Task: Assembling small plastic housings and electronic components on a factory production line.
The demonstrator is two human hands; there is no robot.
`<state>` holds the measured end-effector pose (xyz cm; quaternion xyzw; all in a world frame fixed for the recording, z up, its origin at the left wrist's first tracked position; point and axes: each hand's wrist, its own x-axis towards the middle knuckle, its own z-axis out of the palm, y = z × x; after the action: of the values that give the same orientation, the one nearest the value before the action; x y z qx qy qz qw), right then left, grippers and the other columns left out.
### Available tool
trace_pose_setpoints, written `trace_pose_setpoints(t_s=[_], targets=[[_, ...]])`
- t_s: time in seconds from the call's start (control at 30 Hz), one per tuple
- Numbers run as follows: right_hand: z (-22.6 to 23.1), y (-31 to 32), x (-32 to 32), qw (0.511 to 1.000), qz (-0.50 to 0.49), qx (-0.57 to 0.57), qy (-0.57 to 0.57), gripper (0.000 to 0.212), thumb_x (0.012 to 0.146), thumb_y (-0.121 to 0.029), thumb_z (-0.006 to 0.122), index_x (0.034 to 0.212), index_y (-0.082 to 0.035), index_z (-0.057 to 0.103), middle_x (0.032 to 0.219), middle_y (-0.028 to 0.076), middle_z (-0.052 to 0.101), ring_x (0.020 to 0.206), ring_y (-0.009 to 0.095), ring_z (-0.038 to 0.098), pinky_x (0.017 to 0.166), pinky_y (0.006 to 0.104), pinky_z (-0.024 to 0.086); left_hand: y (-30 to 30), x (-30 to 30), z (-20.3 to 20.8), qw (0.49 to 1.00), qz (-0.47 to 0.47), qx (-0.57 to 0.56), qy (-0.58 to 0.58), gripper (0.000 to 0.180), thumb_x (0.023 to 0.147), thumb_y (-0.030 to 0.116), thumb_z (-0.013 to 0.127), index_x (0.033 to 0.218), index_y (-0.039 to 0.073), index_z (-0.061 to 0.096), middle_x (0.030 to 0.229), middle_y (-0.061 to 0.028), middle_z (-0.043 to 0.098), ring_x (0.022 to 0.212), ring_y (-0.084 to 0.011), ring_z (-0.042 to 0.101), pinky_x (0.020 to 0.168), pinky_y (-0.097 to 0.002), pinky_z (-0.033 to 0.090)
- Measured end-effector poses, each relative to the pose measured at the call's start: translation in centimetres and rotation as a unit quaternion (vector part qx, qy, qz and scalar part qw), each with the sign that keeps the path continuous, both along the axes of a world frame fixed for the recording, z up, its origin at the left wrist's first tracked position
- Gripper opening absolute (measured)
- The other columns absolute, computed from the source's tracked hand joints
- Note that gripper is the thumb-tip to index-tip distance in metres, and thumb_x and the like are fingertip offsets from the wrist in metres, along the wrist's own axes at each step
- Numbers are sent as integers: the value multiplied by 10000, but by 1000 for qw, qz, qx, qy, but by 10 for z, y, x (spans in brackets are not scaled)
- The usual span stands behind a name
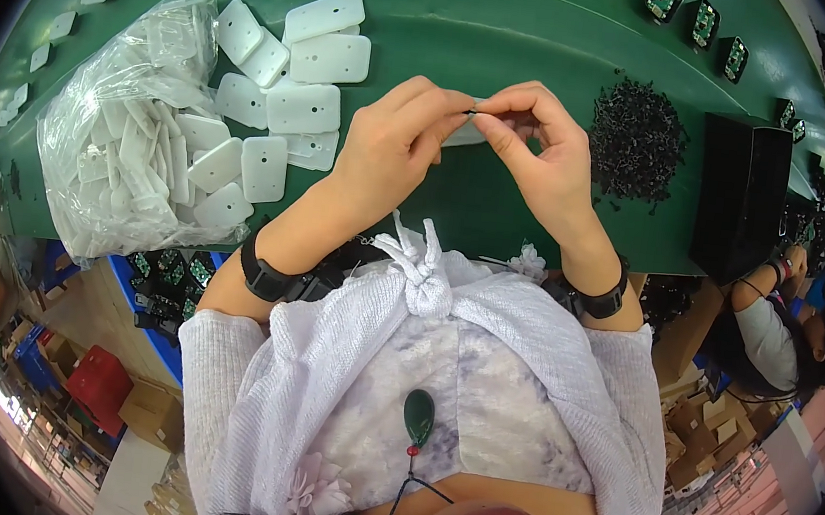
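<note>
Head view is showing both hands meeting just above the middle of the frame, over a green table point(517, 27). The left hand point(389, 149) is pinching with thumb and forefinger closed together on a tiny black part point(472, 112), and the right hand point(544, 151) is meeting it from the other side, its thumb and forefinger also pressing shut at the same spot. A white plastic piece point(466, 134) is showing between the two hands, mostly hidden behind the fingers; which hand is bearing it I cannot tell.

To the left of the hands, loose white plates point(303, 105), flat, rounded and holed, are lying in an overlapping spread on the table. Further left, a clear plastic bag point(121, 157) is sitting stuffed with more of the same plates. To the right of the hands, a heap of small black parts point(636, 135) is lying on the table, and just beyond it a black box point(741, 197) is standing. Along the upper right edge, small green circuit boards point(701, 22) are sitting in a row. Each wrist is wearing a dark band.
</note>
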<state>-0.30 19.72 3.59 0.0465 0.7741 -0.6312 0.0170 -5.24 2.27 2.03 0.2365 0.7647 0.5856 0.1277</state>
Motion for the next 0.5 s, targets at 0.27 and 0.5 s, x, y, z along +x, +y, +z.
trace_pose_setpoints(t_s=[0.27,0.5], targets=[[-4,0,0,996,-19,-70,-48,98,876,-26,659,953,1,605,905,-8,578,773,32,522,667,153,423,0,0,-7,985,-16,-30,168,237,848,-24,617,1070,60,629,838,-78,596,626,-176,620,514,-293,491],[-2,-1,2,999,-20,35,28,62,851,2,661,884,-14,611,839,-14,539,644,13,410,551,167,324,0,4,-7,961,14,127,-245,263,926,-20,541,1186,-50,509,958,-113,648,826,-160,659,768,-263,540]])
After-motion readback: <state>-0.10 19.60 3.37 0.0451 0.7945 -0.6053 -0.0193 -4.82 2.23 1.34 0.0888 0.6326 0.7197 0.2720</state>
